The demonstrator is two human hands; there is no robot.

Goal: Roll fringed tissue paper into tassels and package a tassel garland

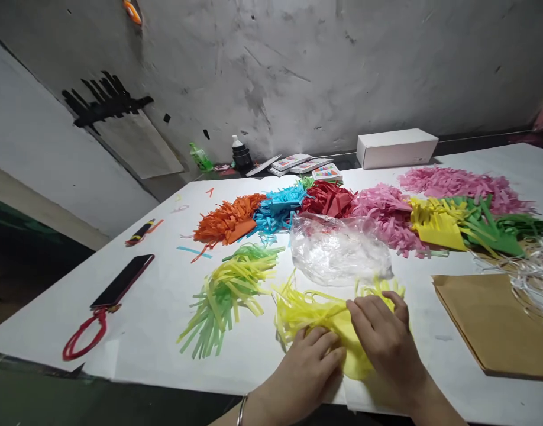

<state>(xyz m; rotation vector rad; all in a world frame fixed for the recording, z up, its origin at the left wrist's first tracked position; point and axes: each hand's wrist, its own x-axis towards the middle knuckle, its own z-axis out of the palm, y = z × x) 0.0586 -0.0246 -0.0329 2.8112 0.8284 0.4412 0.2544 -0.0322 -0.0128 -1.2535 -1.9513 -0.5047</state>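
Yellow fringed tissue paper (351,343) lies at the table's near edge, its cut strips spread toward the back and left. My left hand (311,367), with a bangle on the wrist, has its fingers curled onto the paper's near-left part. Pinched between the fingers of my right hand (384,337) is the upper part of the same paper; the fingertips are partly hidden. To the left rests a bundle of green and yellow tissue strips (231,281). A crumpled clear plastic bag (340,251) sits just behind the yellow paper.
Behind stand orange (229,219), blue (278,207), red (327,199) and pink (382,213) fringed bundles. Brown paper sheets (497,325) and white string (537,278) lie right. At left are a phone (123,281) and cutter (141,232). A white box (396,148) stands against the wall.
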